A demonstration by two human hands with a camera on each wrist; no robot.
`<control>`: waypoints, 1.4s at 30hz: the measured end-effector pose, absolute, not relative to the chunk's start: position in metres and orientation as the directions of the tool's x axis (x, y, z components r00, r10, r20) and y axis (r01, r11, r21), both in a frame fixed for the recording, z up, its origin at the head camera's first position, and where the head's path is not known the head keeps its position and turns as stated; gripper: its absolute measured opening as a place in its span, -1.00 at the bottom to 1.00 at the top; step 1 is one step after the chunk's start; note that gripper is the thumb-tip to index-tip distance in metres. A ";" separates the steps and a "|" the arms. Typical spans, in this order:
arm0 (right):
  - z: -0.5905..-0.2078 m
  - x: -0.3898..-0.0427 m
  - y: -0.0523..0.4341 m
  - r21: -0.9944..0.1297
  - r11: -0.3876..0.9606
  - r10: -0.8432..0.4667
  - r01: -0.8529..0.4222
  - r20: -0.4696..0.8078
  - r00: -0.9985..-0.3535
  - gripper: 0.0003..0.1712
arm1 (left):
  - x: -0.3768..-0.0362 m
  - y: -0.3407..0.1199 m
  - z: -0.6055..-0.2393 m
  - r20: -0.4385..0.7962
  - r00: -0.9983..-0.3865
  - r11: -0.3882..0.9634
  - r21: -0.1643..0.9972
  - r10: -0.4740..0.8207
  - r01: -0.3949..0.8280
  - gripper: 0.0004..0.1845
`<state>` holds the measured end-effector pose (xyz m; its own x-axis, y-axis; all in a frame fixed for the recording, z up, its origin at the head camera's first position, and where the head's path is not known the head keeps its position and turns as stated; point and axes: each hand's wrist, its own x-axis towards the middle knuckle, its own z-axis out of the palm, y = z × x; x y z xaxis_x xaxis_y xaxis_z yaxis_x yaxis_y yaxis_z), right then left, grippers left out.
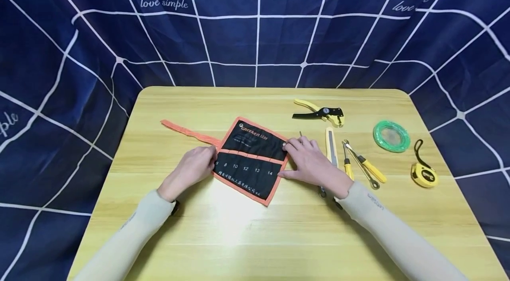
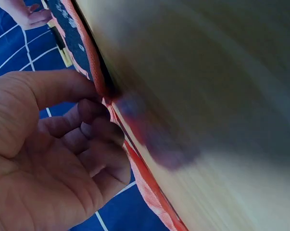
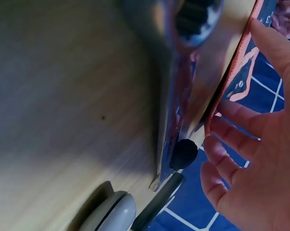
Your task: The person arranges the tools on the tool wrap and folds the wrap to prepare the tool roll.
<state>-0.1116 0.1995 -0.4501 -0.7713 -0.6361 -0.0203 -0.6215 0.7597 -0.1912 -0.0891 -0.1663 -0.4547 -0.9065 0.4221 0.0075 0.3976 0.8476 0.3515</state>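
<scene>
A black tool pouch [image 1: 249,166] with orange trim and numbered pockets lies flat and slightly turned on the table. Its orange tie strap [image 1: 187,132] stretches out to the left. At the pouch's left edge, my left hand [image 1: 195,166] pinches the orange border between thumb and fingers, close to the strap; the left wrist view shows this hand [image 2: 63,149] from the palm side. My right hand [image 1: 308,161] rests on the right edge with fingers spread. In the right wrist view, the thumb and fingertips of that hand [image 3: 265,139] touch the orange trim [image 3: 238,57].
Right of the pouch lie a yellow-and-black wire stripper [image 1: 326,111], a pale utility knife [image 1: 331,144], yellow-handled tools [image 1: 373,170], a green coil [image 1: 405,137] and a yellow tape measure [image 1: 424,175]. A wrench [image 3: 166,110] passes close under the right wrist. Blue curtains [image 1: 223,42] surround the table [image 1: 223,250].
</scene>
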 end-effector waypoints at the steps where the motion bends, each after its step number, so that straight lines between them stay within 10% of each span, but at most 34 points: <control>1: -0.450 -0.112 0.200 -0.194 0.760 -0.636 -0.621 -0.018 -0.772 -0.12 | -0.089 -0.166 -0.454 -0.003 -0.905 0.841 0.371 0.425 0.394 -0.82; 24: -0.447 -0.112 0.210 -0.276 0.727 -0.655 -0.628 -0.005 -0.756 -0.42 | -0.072 -0.156 -0.442 -0.049 -0.912 0.860 0.357 0.407 0.365 -0.70; 42: -0.445 -0.114 0.205 -0.361 0.737 -0.613 -0.572 0.002 -0.790 -0.44 | -0.076 -0.162 -0.444 -0.120 -0.927 0.883 0.371 0.354 0.289 -0.03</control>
<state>-0.1144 0.2047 -0.4448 -0.7904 -0.6126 0.0020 -0.5720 0.7368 -0.3606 -0.0760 -0.1622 -0.4441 -0.9275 0.3540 -0.1201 0.2889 0.8826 0.3709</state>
